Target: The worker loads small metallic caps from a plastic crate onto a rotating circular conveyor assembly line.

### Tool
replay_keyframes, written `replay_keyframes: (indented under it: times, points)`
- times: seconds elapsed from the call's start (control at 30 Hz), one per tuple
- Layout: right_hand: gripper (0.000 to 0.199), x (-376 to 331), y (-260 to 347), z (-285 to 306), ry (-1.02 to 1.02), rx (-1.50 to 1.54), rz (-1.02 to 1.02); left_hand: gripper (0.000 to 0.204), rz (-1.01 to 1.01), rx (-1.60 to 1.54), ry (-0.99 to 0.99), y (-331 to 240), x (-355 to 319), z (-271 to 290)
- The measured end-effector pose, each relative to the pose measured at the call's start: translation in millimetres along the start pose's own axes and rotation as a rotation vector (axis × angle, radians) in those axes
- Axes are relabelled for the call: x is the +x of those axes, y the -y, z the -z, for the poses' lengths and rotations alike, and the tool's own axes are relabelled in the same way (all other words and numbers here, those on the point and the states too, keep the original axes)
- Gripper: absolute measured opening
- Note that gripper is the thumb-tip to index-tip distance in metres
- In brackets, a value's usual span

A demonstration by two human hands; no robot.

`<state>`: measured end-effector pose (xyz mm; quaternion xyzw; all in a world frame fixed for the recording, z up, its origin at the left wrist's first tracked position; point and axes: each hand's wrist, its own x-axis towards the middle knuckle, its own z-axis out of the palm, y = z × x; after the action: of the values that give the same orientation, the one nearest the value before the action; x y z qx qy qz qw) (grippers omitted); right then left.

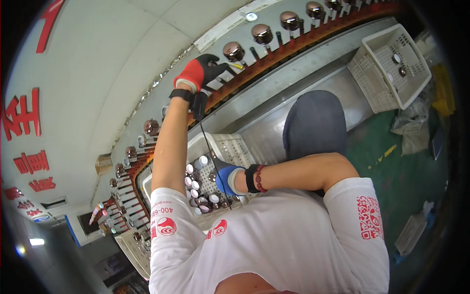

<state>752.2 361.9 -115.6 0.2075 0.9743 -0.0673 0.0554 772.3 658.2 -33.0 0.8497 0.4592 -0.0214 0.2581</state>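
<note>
My left hand (203,72), in a red and black glove, reaches out over the line of upright pegs. Its fingers are curled, and a thin yellow-tipped piece (236,65) shows at their ends; what they hold is partly hidden. Beside it, a coppery round metal shell (233,51) sits on a peg. My right hand (227,178), in a blue and grey glove, is down inside a white plastic basket (234,146). Its fingers close around a small shiny round part (212,177), with several white-topped round metal parts (195,185) lying next to it.
The curved orange-brown conveyor (274,55) carries more shells and bare pegs along a pale wall. A grey metal ledge (303,85) runs below it. Another white basket (390,71) with a few parts stands at the right, above a green floor (377,166). A dark-clothed knee (316,122) is between.
</note>
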Motion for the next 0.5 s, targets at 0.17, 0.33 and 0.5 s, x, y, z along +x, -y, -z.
replay_keyframes:
  times: [0.17, 0.33, 0.5]
  points:
    - [0.027, 18, 12, -30, -0.078, 0.037, -0.01, 0.021, -0.468, 0.495, -0.316, 2, -78, -30]
    - [0.028, 24, 7, -36, -0.09, -0.029, -0.011, 0.042, -0.24, 0.259, 0.028, -6, -197, -22]
    - [0.022, -1, -1, -5, -0.131, 0.128, -0.061, 0.051, -0.294, 0.203, 0.287, 15, -225, -2]
